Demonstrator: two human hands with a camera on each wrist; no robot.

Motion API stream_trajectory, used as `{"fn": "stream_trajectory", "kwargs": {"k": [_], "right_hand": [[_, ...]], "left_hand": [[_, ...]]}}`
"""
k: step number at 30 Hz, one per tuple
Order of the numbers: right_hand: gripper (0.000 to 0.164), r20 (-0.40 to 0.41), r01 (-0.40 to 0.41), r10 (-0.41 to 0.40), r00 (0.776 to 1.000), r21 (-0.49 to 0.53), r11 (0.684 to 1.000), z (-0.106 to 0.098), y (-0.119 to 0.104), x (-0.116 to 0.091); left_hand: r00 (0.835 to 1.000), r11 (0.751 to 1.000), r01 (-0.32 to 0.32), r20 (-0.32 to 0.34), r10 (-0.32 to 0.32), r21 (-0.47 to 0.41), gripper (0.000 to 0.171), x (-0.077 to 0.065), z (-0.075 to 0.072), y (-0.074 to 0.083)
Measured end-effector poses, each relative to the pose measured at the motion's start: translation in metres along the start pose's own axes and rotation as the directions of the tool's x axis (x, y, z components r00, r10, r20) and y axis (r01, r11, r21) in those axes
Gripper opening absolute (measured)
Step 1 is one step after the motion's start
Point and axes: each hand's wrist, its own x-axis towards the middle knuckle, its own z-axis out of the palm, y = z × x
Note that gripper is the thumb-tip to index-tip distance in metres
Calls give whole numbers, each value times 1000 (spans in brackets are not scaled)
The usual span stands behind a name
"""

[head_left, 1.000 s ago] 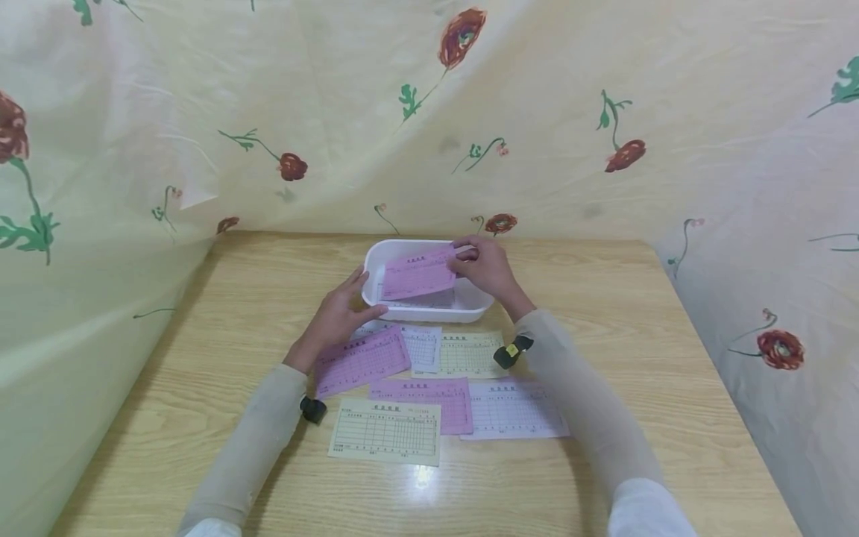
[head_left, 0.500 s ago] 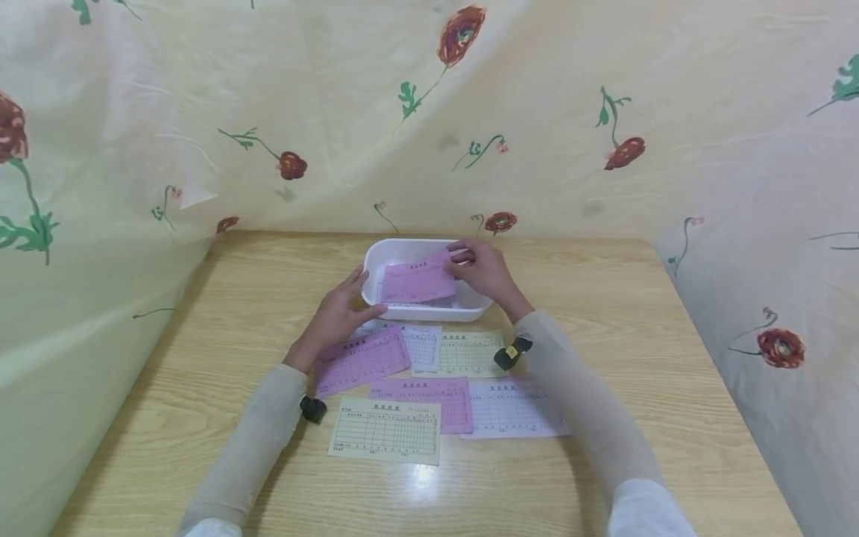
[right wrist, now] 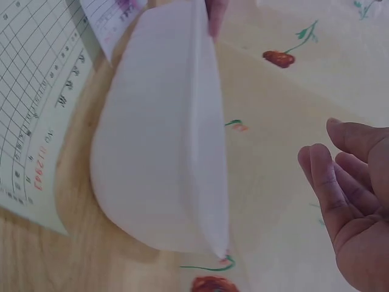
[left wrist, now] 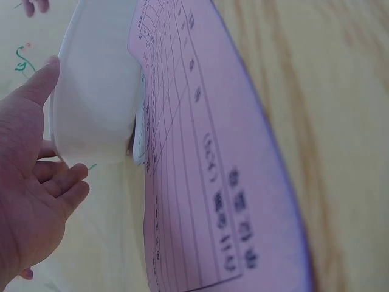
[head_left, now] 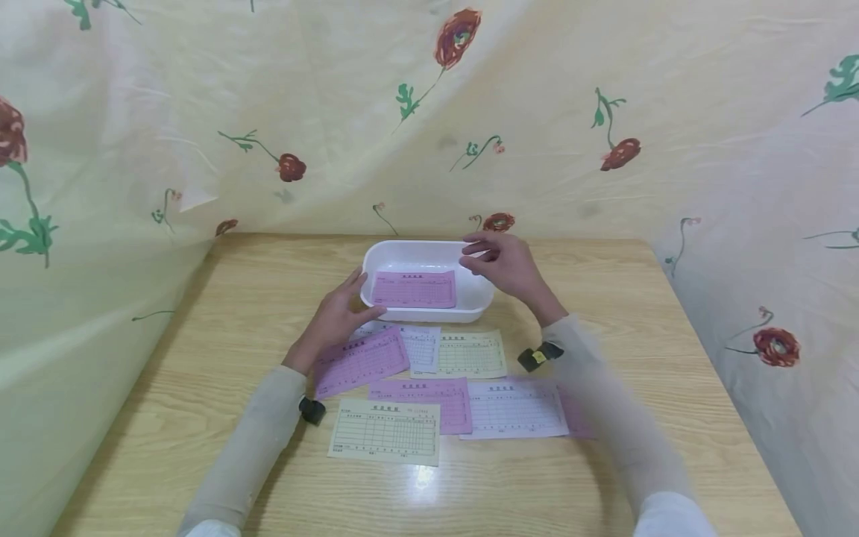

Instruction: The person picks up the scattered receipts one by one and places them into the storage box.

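A white plastic tray (head_left: 475, 298) stands at the back of the table, with a pink form slip (head_left: 414, 291) lying flat inside it. My left hand (head_left: 338, 317) holds the tray's left end, thumb at the front rim and fingers around the side. In the left wrist view the thumb (left wrist: 45, 82) touches the rim. My right hand (head_left: 506, 265) hovers over the tray's right end, fingers loosely bent and holding nothing. In the right wrist view, the hand (right wrist: 358, 194) is apart from the tray wall (right wrist: 158, 134).
In front of the tray lie several slips: a pink one (head_left: 362, 362) near my left wrist, a white one (head_left: 424, 350), a yellow one (head_left: 473, 354). Nearer are another yellow (head_left: 385, 432), pink (head_left: 452, 406) and white slip (head_left: 513, 410). A flowered cloth (head_left: 376, 112) hangs behind.
My right hand has let go of the pink slip, which dropped flat into the tray. That hand then moved slightly right and away. The left hand stays on the tray.
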Motion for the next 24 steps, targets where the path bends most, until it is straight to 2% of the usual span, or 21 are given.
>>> {"fn": "stream_trajectory", "kwargs": {"k": [4, 10, 16, 24], "right_hand": [[39, -30, 61, -61, 998, 1, 998, -15, -8, -18], [38, -55, 104, -106, 993, -39, 994, -32, -14, -47], [35, -69, 86, -94, 993, -108, 990, -48, -10, -77], [35, -98, 55, -68, 993, -133, 990, -57, 5, -115]], "left_hand": [[1000, 1000, 5, 4, -5, -14, 97, -1, 1, 0], [1000, 1000, -2, -6, 2, -15, 96, -1, 1, 0], [1000, 1000, -5, -12, 5, -30, 96, -1, 1, 0], [1000, 999, -5, -4, 5, -36, 95, 0, 1, 0]]}}
